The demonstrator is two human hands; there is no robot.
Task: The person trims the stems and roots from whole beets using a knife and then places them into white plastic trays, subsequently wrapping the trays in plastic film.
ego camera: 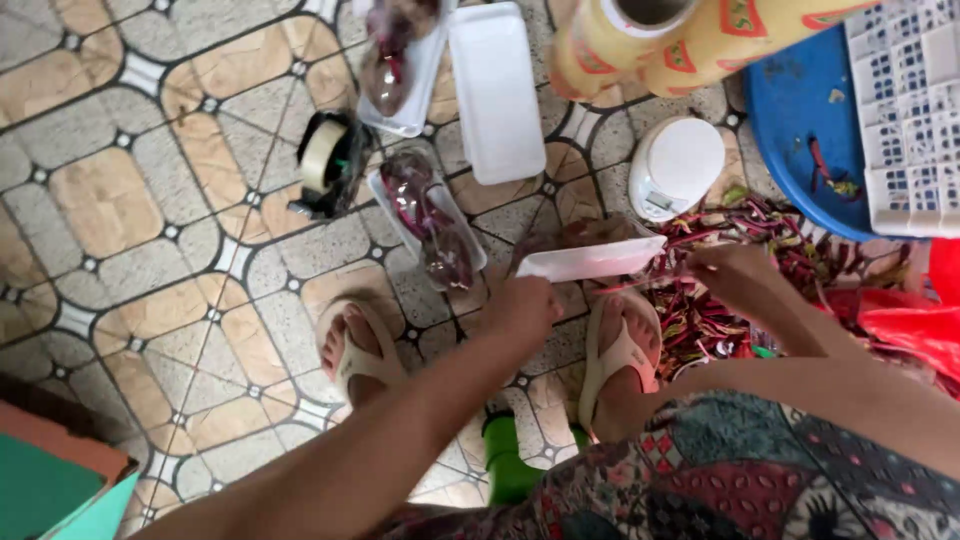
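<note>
White foam tray (592, 262) sat just right of frame centre, tilted, long edge toward camera. Left hand (522, 305) gripped its near left end, fingers closed on the rim. Right hand (735, 275) was at the tray's right end, fingers pinched narrow over reddish pods; whether it actually held any, can't tell. Under and right of that hand lay a heap of dried red and purple pods (770, 250), spreading toward the right edge.

Below the tray, two feet in pale sandals: one (352, 348) lower centre-left, the other (622, 350) directly under the tray, touching the pod heap's edge. A green stool leg (505, 460) showed btwn them at bottom.

Left of the tray, a filled tray wrapped in clear film (432, 215) lay on the tile floor (120, 200). Above it, a tape dispenser (328, 160), upper centre-left. At top centre, another wrapped tray (398, 60) w/ an empty white tray (495, 90) just beside it on the right. Top right-centre: rolls of cling film in yellow wrappers (680, 35). Below those, a small white kitchen scale (678, 165), close to the pod heap. Blue round basin (805, 120) at upper right, w/ a white gridded basket (910, 110) over its right part. Red plastic bag (915, 320) at right edge.

Between the held tray and the wrapped ones, only bare tile.
</note>
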